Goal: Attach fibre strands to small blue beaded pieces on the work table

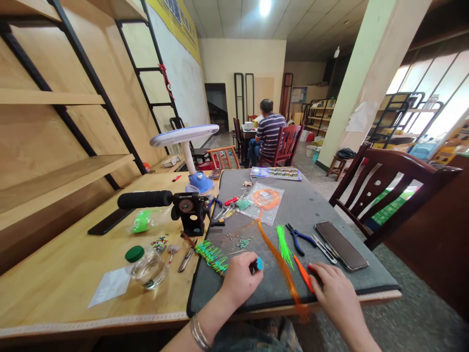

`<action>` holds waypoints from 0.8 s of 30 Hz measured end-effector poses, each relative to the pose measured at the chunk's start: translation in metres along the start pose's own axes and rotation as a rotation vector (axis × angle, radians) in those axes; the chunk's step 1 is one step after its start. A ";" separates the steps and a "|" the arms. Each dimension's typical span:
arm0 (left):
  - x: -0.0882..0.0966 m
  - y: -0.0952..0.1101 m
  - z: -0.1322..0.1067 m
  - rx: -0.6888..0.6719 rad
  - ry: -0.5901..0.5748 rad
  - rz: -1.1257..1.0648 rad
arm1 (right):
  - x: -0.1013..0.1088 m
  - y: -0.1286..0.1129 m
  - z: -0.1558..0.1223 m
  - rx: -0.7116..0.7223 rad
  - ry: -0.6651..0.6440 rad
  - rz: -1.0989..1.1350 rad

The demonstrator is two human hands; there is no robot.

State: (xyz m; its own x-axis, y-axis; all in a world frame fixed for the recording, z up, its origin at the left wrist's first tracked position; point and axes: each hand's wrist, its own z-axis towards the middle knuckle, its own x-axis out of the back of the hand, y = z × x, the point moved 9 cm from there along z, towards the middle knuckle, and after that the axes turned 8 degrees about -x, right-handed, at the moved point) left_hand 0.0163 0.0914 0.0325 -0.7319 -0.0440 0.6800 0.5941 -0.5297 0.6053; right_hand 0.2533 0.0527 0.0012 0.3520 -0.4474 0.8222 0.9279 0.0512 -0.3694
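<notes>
My left hand [242, 277] is closed, its fingers curled around a strand with green and blue tufts [212, 256]. A blue bit [259, 264] shows between the thumb and forefinger; the part inside the hand is hidden. My right hand [335, 288] lies low over the mat, thumb and forefinger apart, at the end of a slim orange tool [303, 274]. Whether the fingertips touch it is hard to tell. Between the hands runs a bundle of orange thread [280, 259], blurred at its lower end. Beside it lies a bunch of bright green strips [284, 244].
Blue-handled pliers [301, 238], tweezers [324, 249] and a phone [340, 244] lie at right. Small beads [245, 242] and a bagged orange coil [266, 198] are on the grey mat [234, 188]. A winding device [188, 212], glass jar [148, 268] and lamp [200, 181] stand left.
</notes>
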 end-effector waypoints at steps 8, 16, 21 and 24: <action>0.002 -0.008 0.004 0.035 0.028 -0.033 | -0.011 0.025 0.007 0.060 0.075 -0.126; 0.012 0.004 0.013 -0.074 0.049 0.043 | -0.017 0.003 0.007 -0.447 -0.139 0.774; 0.014 0.017 0.014 -0.170 0.051 0.068 | -0.070 -0.065 -0.007 -0.734 -0.402 1.156; 0.014 0.020 0.014 -0.205 0.049 0.070 | -0.091 -0.081 -0.004 -0.769 -0.448 1.180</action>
State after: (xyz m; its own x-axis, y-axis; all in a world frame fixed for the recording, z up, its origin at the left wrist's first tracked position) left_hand 0.0222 0.0920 0.0597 -0.7095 -0.1254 0.6934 0.5676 -0.6849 0.4569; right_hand 0.1454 0.0858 -0.0448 0.9802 -0.1704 -0.1009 -0.1570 -0.3584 -0.9203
